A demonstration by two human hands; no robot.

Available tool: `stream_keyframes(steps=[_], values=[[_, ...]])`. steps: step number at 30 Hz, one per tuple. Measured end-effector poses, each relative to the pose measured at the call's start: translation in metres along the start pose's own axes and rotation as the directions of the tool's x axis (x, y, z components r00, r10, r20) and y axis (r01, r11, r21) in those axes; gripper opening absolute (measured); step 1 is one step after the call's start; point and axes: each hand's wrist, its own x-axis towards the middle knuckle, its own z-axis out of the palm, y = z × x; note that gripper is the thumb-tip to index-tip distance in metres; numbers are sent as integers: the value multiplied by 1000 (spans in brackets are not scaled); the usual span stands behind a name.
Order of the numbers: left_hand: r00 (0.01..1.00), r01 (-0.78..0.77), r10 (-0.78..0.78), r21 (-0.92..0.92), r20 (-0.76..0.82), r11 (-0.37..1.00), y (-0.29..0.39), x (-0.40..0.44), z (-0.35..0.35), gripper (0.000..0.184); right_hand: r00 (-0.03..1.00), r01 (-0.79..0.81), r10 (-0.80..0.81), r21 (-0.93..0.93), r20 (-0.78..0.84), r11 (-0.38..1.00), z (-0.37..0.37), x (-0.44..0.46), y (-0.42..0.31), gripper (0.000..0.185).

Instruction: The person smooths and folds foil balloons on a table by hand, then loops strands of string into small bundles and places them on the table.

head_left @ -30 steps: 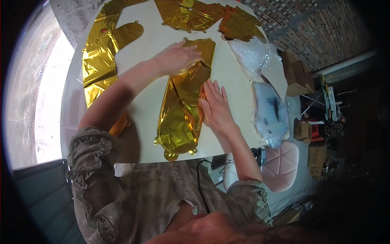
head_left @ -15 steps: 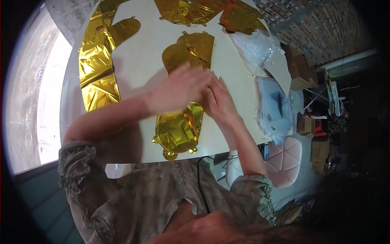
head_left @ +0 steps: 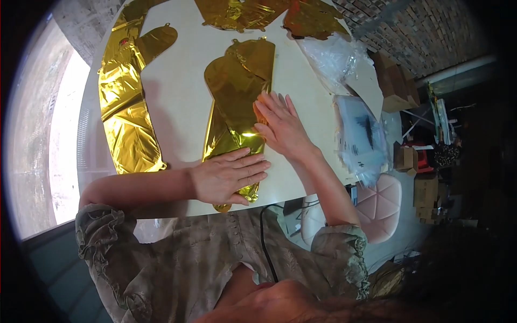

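Note:
A flat, folded gold foil balloon [head_left: 237, 81] lies lengthwise on the pale table in front of me, its small tabs showing at the far end. My left hand [head_left: 231, 175] rests palm down across its near end, fingers stretched out and slightly apart, covering much of that part. Along the balloon's right edge lies my right hand [head_left: 283, 126], fingers extended, its fingertips touching the foil. Orange-brown colour shows in the foil beside those fingers. Neither hand grips anything.
More gold foil balloons lie along the table's left side [head_left: 126, 102], at the far edge [head_left: 242, 13] and far right [head_left: 315, 19]. Clear plastic wrap [head_left: 334, 59] and a stack of clear bags [head_left: 361, 134] are on the right. A pink padded stool [head_left: 379, 210] and cardboard boxes [head_left: 425, 191] stand beyond.
My left hand has moved from the balloon's middle, near my right hand, down to its near end and lies flat. My right hand stays at the right edge.

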Motion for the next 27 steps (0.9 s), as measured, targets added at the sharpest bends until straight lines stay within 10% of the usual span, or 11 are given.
stream_keyframes(steps=[18, 27], values=[[999, -49, 45, -164, -25, 985, -7, -2, -21, 66, 991, -26, 37, -87, 129, 996, 13, 46, 43, 73], [931, 356, -333, 165, -150, 920, -92, -10, -46, 61, 987, -40, 54, -97, 150, 994, 12, 46, 41, 71]])
